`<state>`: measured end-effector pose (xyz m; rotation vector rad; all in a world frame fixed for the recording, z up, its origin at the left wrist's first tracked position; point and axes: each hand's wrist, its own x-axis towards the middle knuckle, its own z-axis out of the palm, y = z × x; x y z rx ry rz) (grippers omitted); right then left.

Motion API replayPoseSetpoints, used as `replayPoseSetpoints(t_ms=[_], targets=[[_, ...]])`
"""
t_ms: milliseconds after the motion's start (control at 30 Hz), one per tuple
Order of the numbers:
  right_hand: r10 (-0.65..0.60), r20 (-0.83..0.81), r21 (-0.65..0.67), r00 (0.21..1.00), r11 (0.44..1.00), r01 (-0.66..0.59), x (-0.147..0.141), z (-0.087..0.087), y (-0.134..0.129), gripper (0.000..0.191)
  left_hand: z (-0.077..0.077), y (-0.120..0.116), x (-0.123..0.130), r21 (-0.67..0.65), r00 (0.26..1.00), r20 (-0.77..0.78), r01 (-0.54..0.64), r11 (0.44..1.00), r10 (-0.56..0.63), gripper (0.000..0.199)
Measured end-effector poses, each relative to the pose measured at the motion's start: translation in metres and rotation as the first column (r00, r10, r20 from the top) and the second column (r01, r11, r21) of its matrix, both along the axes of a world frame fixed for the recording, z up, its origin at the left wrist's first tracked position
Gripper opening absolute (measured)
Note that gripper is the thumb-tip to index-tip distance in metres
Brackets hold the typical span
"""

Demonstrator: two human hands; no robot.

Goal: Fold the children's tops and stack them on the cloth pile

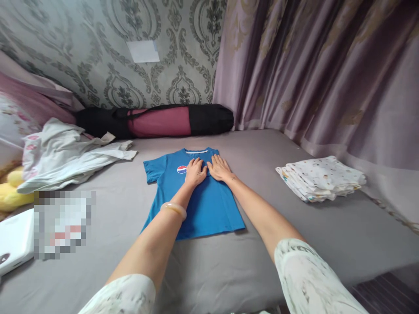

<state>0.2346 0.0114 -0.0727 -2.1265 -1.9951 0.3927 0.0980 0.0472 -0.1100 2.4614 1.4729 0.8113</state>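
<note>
Currently, the blue shirt (209,209) lies face up on the grey bed (118,218), between loose clothes (75,148) and a folded pile (324,174). The left hand (195,172) and right hand (220,168) rest palm down on its upper chest, side by side, fingers loosely spread; neither visibly grips cloth, though what lies under the fingertips is hidden. One sleeve (152,169) sticks out; on the opposite side none shows, and I cannot tell how it lies.

Uneven pressure could drag the thin cloth askew, since the bed sheet beneath is soft and may slip too. Lifting away quickly might pull up a fold or crease, and the bracelet (173,210) could perhaps snag the fabric.

The round red, white and blue logo (181,169) resembles Pepsi's, without readable lettering. Pixelation hides any print on an item (62,226) at left; the wall's paper (143,51) shows no legible writing.
</note>
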Motion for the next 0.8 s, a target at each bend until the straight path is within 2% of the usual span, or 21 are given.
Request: replayPoseSetpoints(t_ms=[167, 267, 367, 500, 633, 700, 800], targets=[[-0.037, 0.025, 0.019, 0.999, 0.999, 0.036, -0.002, 0.001, 0.015, 0.067, 0.003, 0.0, 0.001, -0.036, 0.999, -0.007, -0.041, 0.999, 0.04, 0.038], [-0.026, 0.045, 0.061, 0.999, 0.998, 0.023, -0.005, 0.001, 0.028, 0.066, 0.003, 0.0, 0.002, -0.038, 0.999, -0.015, -0.043, 0.998, 0.042, 0.039], [-0.032, 0.063, 0.045, 0.998, 0.999, 0.029, -0.006, -0.003, 0.037, 0.066, 0.003, -0.001, 0.003, -0.045, 0.999, -0.039, -0.033, 0.998, 0.031, 0.04], [-0.043, 0.07, 0.041, 0.997, 0.998, 0.04, -0.003, -0.008, 0.038, 0.064, 0.005, -0.006, 0.004, -0.057, 0.997, -0.053, -0.051, 0.997, 0.048, 0.04], [-0.04, 0.07, 0.066, 0.997, 0.997, 0.036, -0.001, -0.01, 0.036, 0.061, 0.014, -0.001, 0.003, -0.097, 0.998, -0.023, -0.052, 0.994, 0.05, 0.035], [-0.045, 0.058, 0.081, 0.997, 0.996, 0.04, -0.001, -0.011, 0.035, 0.061, 0.022, 0.008, 0.003, -0.158, 0.995, -0.004, -0.098, 0.983, 0.099, 0.031], [-0.044, 0.011, 0.099, 0.999, 0.994, 0.042, -0.001, -0.012, 0.036, 0.061, 0.032, 0.028, 0.003, -0.257, 0.972, 0.0, -0.228, 0.939, 0.236, 0.032]])
